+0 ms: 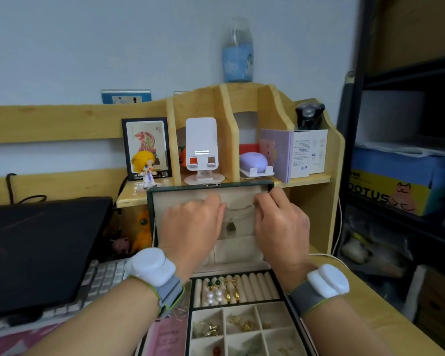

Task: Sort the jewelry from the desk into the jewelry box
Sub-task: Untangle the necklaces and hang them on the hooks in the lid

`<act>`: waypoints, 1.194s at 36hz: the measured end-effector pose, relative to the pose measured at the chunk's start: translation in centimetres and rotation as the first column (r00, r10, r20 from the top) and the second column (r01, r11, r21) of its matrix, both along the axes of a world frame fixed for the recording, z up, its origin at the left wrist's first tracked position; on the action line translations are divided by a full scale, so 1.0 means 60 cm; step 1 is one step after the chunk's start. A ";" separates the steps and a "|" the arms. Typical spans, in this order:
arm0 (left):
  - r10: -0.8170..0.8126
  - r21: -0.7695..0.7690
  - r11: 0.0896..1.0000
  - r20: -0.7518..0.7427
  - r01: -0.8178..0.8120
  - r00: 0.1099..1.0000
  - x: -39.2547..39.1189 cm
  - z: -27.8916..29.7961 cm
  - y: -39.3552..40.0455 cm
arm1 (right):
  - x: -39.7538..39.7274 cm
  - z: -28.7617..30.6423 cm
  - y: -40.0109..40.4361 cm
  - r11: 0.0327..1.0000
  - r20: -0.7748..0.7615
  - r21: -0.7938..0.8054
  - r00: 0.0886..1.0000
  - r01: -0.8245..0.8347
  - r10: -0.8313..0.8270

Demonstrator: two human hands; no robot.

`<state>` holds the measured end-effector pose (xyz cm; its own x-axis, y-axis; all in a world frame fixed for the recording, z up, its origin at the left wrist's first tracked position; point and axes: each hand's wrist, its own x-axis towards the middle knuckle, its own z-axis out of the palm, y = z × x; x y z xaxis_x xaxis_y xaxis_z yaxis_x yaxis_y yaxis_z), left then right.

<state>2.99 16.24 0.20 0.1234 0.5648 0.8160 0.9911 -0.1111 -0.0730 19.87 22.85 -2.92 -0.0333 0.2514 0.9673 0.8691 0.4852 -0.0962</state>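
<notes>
Nearest us, the jewelry box (290, 299) tray already holds earrings (214, 295). Our left hand (190, 224) and right hand (280, 222) pinch a necklace (231, 225) against its lid; hanging it remains.

Jewelry box (244, 299) at lower centre, lid (162, 201) raised behind its tray. Necklace (238, 214) hangs inside the lid, between both hands. Earrings (222, 291) sit in the tray's upper row. Laptop (36, 247) at left, shelf (242, 104) behind.

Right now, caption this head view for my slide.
Both hands hang a pendant necklace inside the open jewelry box lid.
</notes>
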 end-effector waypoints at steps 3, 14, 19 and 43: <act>-0.043 0.012 0.999 0.004 0.043 0.999 0.000 0.002 -0.007 | 0.000 -0.002 0.000 1.000 0.001 -0.005 1.000 0.007 -0.007; -0.212 -0.043 0.967 0.416 0.252 0.884 0.031 0.001 -0.015 | 0.013 0.006 -0.002 0.992 -0.058 -0.020 0.991 -0.125 0.124; -0.240 -0.149 0.892 0.645 0.428 0.725 0.045 0.011 -0.007 | 0.020 0.007 -0.003 0.978 -0.073 -0.022 0.975 -0.210 0.208; -0.183 -0.640 0.684 0.313 0.350 0.932 0.069 0.177 -0.015 | 0.083 0.100 -0.045 0.224 -0.535 -0.597 0.591 -0.770 0.604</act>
<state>7.14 15.32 10.85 0.2334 0.9397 0.2499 0.8919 -0.3093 0.3301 24.83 20.16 3.09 -0.4462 0.7761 0.4456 0.1628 0.5600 -0.8124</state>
